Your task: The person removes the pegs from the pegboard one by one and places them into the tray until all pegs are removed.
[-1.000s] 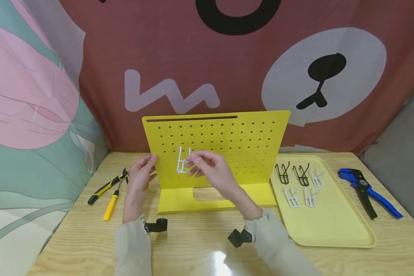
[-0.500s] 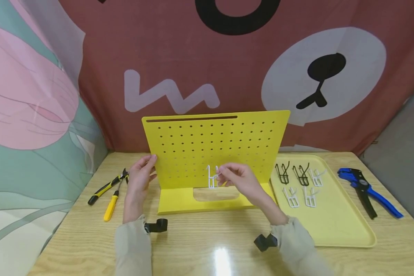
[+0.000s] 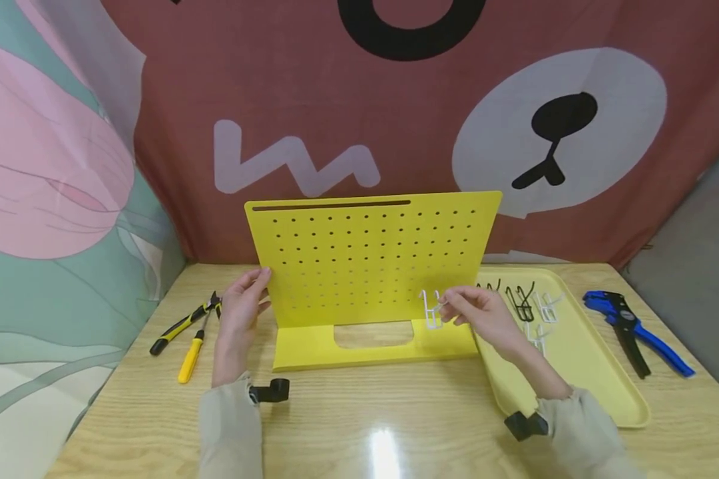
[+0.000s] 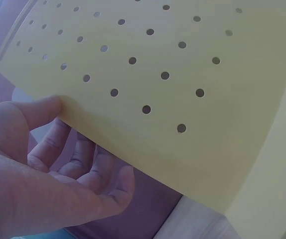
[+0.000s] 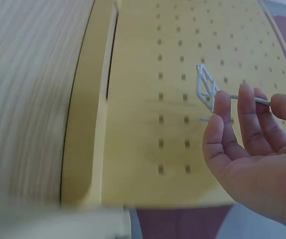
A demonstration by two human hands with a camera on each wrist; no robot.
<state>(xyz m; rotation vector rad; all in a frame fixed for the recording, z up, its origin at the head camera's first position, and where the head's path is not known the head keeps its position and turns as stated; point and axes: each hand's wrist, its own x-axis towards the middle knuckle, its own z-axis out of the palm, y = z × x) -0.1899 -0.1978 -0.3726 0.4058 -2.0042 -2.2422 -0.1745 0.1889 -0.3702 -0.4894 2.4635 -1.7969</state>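
Note:
A yellow pegboard (image 3: 335,293) with rows of round holes stands upright on its base. At its left edge my left hand (image 3: 243,299) pinches the panel, thumb on the front face and fingers behind, as the left wrist view shows. My right hand (image 3: 485,316) pinches a white wire pegboard hook (image 3: 431,313) between thumb and fingers, in front of the board's lower right part. In the right wrist view the hook's rectangular frame (image 5: 206,88) points away from the fingertips, partly hidden by them.
On the right a yellow tray (image 3: 599,392) bears black wire hooks (image 3: 522,306) and white wire hooks (image 3: 548,309), partly covered by my right hand. Blue wire strippers (image 3: 638,332) lie beyond it. Cutting pliers (image 3: 182,327) and a yellow-handled screwdriver (image 3: 190,359) lie on the left.
My right hand has carried the white hook from the board's left part down and across to its lower right, beside the tray. The left hand has stayed on the board's edge.

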